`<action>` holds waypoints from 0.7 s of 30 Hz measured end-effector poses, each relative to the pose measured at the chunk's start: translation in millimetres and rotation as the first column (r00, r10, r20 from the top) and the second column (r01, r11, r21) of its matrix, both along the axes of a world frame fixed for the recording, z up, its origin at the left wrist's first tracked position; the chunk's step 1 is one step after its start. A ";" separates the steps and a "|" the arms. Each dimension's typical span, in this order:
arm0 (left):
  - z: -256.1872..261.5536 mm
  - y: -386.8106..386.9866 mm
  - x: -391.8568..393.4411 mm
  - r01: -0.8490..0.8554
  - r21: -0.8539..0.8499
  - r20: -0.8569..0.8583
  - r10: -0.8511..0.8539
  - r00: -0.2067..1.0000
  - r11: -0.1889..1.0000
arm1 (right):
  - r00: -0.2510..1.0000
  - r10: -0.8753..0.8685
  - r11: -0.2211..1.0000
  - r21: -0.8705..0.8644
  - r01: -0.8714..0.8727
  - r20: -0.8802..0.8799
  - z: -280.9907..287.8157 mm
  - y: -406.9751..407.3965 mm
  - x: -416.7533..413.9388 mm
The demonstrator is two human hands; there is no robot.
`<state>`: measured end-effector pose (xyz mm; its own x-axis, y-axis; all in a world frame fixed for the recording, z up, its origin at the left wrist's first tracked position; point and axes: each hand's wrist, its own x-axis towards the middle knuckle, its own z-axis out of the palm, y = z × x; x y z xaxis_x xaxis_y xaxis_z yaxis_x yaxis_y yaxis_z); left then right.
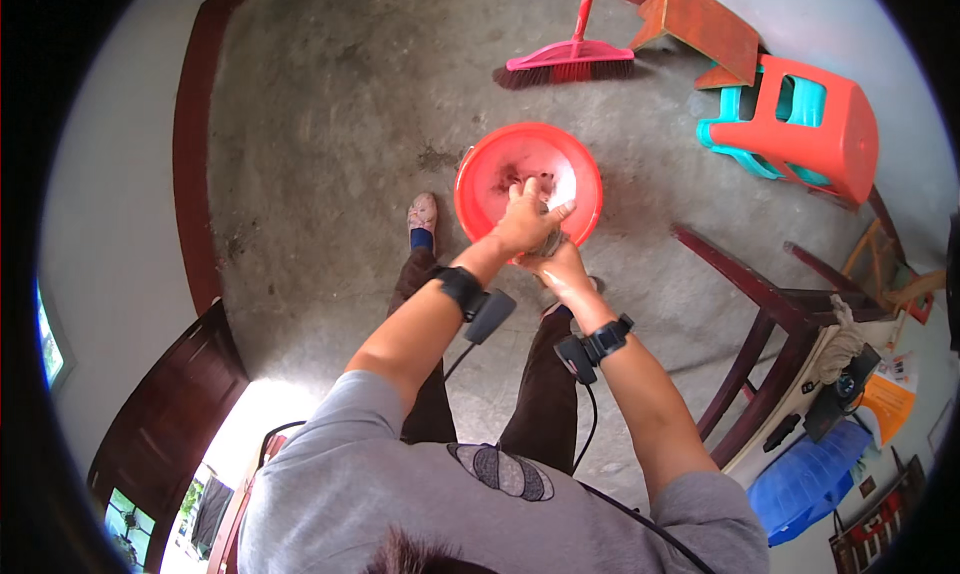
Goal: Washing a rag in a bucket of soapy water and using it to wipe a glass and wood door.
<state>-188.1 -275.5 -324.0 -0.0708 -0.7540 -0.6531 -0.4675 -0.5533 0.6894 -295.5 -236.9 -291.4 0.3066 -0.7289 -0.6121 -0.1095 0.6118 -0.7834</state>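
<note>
Both my hands are over the near side of a red plastic bucket [465, 191] on the floor between my feet. My left hand [525, 218] is stretched over the bucket with its fingers spread. Just below and to the right, my right hand [559, 266] is closed around a greyish wet thing [551, 242], perhaps a cloth, which the left hand partly covers. Dark patches, which may be dirt or wet bits, show inside the bucket beyond my fingertips. Black bands with small boxes and cables are strapped to both wrists.
A pink broom [574, 53] lies beyond the bucket on the concrete floor [322, 124]. Right of it are a wooden stool [709, 30] and stacked red and turquoise plastic stools [851, 124]. A table with dark red legs [757, 281] stands at the right, a wooden door [172, 409] at the lower left.
</note>
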 end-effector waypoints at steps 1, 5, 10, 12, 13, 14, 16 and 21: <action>6.6 -2.6 12.6 -0.006 -0.004 0.005 0.006 1.000 1.000 | 1.000 0.006 1.000 -0.004 -0.006 0.005 8.3 -0.9 -4.2; 42.9 -9.9 54.7 -0.224 0.408 -0.853 0.457 0.251 0.885 | 0.740 -0.427 0.720 0.691 -0.070 0.520 63.2 -3.3 -8.1; 94.6 1.1 44.1 0.065 0.393 -0.897 0.398 -0.191 0.917 | 0.290 -0.735 0.576 0.790 -0.208 0.613 103.8 12.8 2.5; 96.8 11.2 44.9 0.070 0.386 -0.907 0.392 -0.150 0.920 | 0.215 -0.742 0.586 0.770 -0.252 0.635 108.9 23.8 3.7; 90.3 13.4 47.6 0.052 0.385 -0.920 0.387 -0.063 0.922 | 0.219 -0.703 0.617 0.734 -0.284 0.676 116.5 22.2 4.8; 105.4 7.6 43.8 0.068 0.407 -0.913 0.405 0.041 0.911 | 0.261 -0.676 0.630 0.724 -0.280 0.689 117.8 24.2 -2.3; 127.3 7.6 42.1 0.044 0.426 -0.883 0.405 0.237 0.904 | 0.448 -0.620 0.631 0.749 -0.204 0.644 115.1 28.9 -16.0; 143.3 18.2 28.6 -0.157 0.256 -0.770 0.299 0.563 0.954 | 0.890 -0.250 0.778 0.626 -0.050 0.382 131.3 20.0 -14.8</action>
